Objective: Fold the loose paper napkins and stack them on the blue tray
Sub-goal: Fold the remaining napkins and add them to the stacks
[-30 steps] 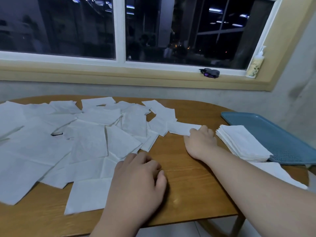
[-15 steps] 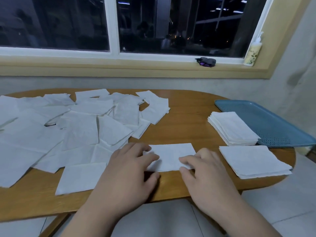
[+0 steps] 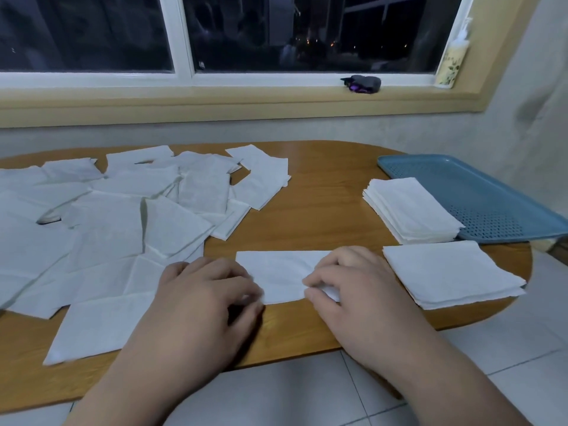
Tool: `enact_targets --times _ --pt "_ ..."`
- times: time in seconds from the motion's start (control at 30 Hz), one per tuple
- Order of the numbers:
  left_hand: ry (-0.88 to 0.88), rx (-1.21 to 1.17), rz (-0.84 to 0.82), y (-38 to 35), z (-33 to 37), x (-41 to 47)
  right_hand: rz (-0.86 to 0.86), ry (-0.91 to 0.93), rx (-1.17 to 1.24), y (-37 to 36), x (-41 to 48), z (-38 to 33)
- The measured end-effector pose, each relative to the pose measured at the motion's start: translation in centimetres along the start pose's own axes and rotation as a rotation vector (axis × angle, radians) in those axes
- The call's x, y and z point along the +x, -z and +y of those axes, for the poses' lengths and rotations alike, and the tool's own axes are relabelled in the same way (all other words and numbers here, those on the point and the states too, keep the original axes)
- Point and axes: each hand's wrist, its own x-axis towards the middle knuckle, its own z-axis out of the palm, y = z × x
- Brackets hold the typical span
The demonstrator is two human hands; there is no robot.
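Observation:
A single white napkin (image 3: 281, 273) lies near the table's front edge between my hands. My left hand (image 3: 204, 298) has its curled fingers on the napkin's left end. My right hand (image 3: 353, 287) pinches the right end and lifts its lower corner. Several loose napkins (image 3: 123, 216) cover the table's left half. A stack of folded napkins (image 3: 408, 209) lies half on the front-left corner of the blue tray (image 3: 479, 189). A second folded stack (image 3: 450, 272) sits on the table just right of my right hand.
The oval wooden table (image 3: 322, 192) has its front edge right under my hands, with tiled floor (image 3: 307, 392) below. On the window sill stand a lotion pump bottle (image 3: 451, 56) and a small dark object (image 3: 362, 83).
My right hand dragged one napkin from the far pile to the front edge. My left hand came onto its left end. Now the right fingers lift the right corner.

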Motion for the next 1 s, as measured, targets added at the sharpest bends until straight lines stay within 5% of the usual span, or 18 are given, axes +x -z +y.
enact_targets --times 0.27,0.5,0.67,0.8,1.0 --pt "-0.02 -0.025 -0.068 0.6 0.4 -0.2 0.005 0.059 -0.107 0.1 -0.1 -0.3" --pt "-0.064 -0.084 0.007 1.9 0.7 -0.4 -0.076 -0.062 0.269 1.9 -0.3 -1.3" --pt "0.164 -0.44 0.064 3.0 2.1 -0.7 -0.094 -0.074 0.612 2.4 -0.7 -1.6" --pt "0.311 -0.616 0.063 3.2 2.0 -0.7 -0.008 -0.098 0.657 2.1 -0.7 -1.8" --pt "0.341 -0.322 -0.028 2.6 1.8 -0.6 0.054 -0.136 0.561 1.1 -0.5 -1.1"
